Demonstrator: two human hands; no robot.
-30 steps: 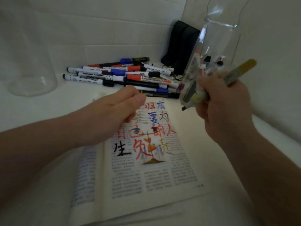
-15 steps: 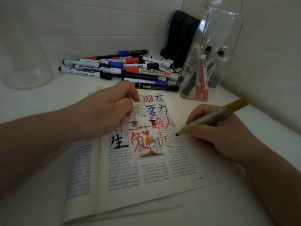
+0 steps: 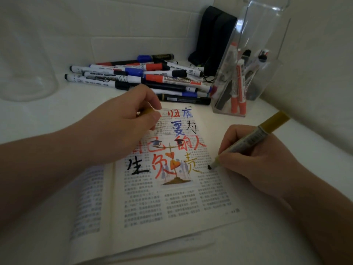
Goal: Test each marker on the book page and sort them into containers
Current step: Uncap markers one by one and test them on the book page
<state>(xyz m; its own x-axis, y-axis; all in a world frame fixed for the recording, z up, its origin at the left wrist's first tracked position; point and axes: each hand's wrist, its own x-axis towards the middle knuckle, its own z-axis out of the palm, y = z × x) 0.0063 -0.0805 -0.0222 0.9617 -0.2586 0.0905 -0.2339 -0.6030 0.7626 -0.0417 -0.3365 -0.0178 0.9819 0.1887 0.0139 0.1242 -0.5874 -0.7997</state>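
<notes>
An open book (image 3: 172,207) lies on the white table, its right page covered with red, blue, black and gold characters. My right hand (image 3: 254,161) grips a gold marker (image 3: 254,138) like a pen, its tip touching the page just right of the gold character. My left hand (image 3: 124,129) rests on the top left of the page, fingers curled round the marker's gold cap (image 3: 148,111). A pile of several capped markers (image 3: 152,77) lies behind the book. A clear square container (image 3: 265,77) at the right holds several markers.
A round clear glass jar (image 3: 24,73) stands at the far left. A black object (image 3: 215,41) with a cable leans in the corner against the tiled wall. The wall runs close along the right side.
My right hand came down from beside the clear container with the gold marker and set its tip on the page. My left hand shifted slightly on the page's upper left.
</notes>
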